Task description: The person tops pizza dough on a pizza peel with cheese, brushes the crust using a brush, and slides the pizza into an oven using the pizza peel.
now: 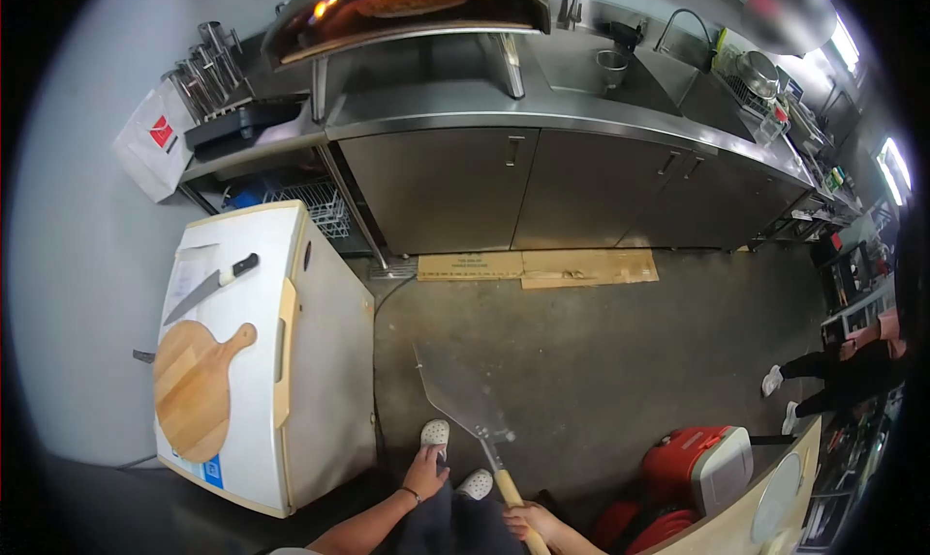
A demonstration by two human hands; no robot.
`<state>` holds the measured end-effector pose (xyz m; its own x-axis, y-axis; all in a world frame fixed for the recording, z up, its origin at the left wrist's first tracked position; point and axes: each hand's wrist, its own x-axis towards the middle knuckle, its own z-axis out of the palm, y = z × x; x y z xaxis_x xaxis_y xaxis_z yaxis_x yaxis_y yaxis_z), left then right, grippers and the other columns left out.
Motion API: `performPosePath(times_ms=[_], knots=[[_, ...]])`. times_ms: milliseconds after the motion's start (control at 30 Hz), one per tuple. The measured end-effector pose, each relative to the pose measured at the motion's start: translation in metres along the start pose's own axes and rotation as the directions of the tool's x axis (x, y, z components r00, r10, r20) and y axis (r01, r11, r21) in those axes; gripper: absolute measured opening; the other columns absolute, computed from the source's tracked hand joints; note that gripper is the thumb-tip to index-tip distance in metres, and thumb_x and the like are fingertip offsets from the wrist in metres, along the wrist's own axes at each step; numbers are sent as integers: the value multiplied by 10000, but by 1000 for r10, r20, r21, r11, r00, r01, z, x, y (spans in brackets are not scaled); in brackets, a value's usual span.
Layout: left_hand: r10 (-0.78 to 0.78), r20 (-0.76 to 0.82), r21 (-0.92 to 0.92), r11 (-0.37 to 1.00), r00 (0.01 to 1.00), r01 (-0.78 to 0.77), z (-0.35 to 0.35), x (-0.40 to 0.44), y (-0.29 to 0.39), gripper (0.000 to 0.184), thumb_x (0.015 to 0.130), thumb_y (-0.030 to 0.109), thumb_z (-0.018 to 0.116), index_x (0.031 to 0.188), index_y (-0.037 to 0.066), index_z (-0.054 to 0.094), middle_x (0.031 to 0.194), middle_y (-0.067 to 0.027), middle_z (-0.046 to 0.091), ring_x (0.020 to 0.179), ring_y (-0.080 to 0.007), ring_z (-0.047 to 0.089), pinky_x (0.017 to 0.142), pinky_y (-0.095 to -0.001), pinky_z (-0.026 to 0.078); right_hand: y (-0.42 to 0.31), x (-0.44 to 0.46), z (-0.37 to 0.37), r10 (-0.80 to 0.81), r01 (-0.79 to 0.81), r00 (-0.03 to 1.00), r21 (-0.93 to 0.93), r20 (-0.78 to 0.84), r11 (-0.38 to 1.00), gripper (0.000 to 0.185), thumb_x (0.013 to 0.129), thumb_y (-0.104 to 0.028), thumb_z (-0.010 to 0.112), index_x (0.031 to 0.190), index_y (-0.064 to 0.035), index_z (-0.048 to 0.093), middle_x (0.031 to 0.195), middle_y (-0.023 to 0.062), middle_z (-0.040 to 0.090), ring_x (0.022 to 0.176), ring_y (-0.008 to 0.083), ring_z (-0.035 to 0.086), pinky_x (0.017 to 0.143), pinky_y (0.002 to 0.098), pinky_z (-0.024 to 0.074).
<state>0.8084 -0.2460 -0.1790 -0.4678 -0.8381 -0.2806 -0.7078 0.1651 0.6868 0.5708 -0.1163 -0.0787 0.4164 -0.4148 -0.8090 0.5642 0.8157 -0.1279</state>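
My right hand (535, 524) is closed around the light wooden handle of a pizza peel (455, 390). The peel's flat metal blade points forward and left, over the floor, with white flour-like specks on it and no food. My left hand (424, 476) hangs in front of my dark trousers, its fingers loosely apart; a dark patch shows between thumb and fingers, probably the trousers. Ahead, a pizza oven (407, 38) stands on metal legs on the steel counter (426, 95). Flames glow at its left and top, and a pizza (412, 1) lies inside.
At left a white chest freezer (329, 361) carries a round wooden board (194, 385) and a knife (215, 286). Flattened cardboard (581, 267) lies by the cabinets. A sink (610, 76) is right of the oven. A red cooler (688, 468) and another person (843, 361) are at right.
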Motion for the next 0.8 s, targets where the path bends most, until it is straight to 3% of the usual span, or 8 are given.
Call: performPosePath(times_ms=[33, 167, 267, 500, 633, 700, 733, 800], knots=[[125, -26, 89, 989, 992, -122, 2, 1, 17, 628, 727, 155, 669, 1296, 88, 413, 1227, -180, 443, 1157, -358, 438, 976, -394, 378, 7, 13, -12, 95, -112, 990, 175, 104, 978, 108, 860, -75, 520, 779, -89, 449, 555, -40, 377, 403, 82, 363, 395, 244, 322], [180, 243, 188, 955, 953, -228, 13, 10, 52, 707, 694, 162, 681, 1337, 134, 388, 1309, -141, 369, 1204, -334, 391, 997, -453, 344, 19, 45, -28, 291, -306, 951, 163, 108, 938, 235, 880, -118, 485, 662, -137, 401, 550, -55, 365, 410, 72, 351, 432, 228, 323], [253, 324, 209, 921, 912, -330, 14, 12, 70, 709, 689, 158, 686, 1338, 159, 400, 1312, -131, 373, 1213, -324, 383, 996, -454, 346, 20, 45, -31, 367, -381, 924, 156, 107, 911, 257, 877, -128, 493, 639, -142, 397, 540, -53, 369, 414, 71, 359, 429, 232, 322], [315, 362, 186, 897, 877, -400, 10, 7, 58, 649, 692, 126, 687, 1295, 166, 447, 1286, -115, 398, 1220, -311, 382, 985, -463, 361, 1, 43, -18, 310, -326, 940, 111, 144, 939, 258, 865, -169, 546, 657, -139, 396, 544, -37, 373, 419, 79, 374, 418, 236, 331], [244, 297, 208, 927, 923, -312, -5, 5, 67, 599, 718, 137, 674, 1275, 148, 455, 1271, -112, 413, 1203, -312, 402, 978, -446, 374, -15, 54, -24, 264, -275, 951, 50, 158, 960, 240, 869, -141, 497, 653, -139, 393, 559, -31, 375, 429, 96, 377, 419, 242, 331], [194, 160, 142, 966, 968, -217, -13, 7, 62, 569, 750, 156, 656, 1279, 129, 448, 1260, -112, 423, 1184, -317, 421, 967, -417, 388, -20, 47, -22, 271, -280, 936, 12, 224, 960, 233, 868, -127, 477, 651, -138, 393, 564, -28, 376, 432, 102, 378, 418, 246, 333], [204, 77, 171, 962, 976, -215, -23, 11, 60, 511, 786, 184, 638, 1257, 103, 459, 1210, -134, 484, 1116, -319, 479, 938, -410, 411, -29, 43, -18, 291, -291, 949, -16, 125, 957, 219, 866, -112, 458, 655, -130, 401, 568, -24, 381, 435, 105, 380, 419, 250, 339], [62, -140, -18, 998, 988, -66, -55, 29, 63, 438, 812, 182, 625, 1216, 81, 489, 1089, -151, 576, 1010, -300, 562, 889, -402, 447, -50, 41, -15, 319, -315, 947, -100, 28, 944, 208, 863, -97, 438, 659, -122, 409, 573, -19, 387, 438, 107, 382, 419, 253, 344]])
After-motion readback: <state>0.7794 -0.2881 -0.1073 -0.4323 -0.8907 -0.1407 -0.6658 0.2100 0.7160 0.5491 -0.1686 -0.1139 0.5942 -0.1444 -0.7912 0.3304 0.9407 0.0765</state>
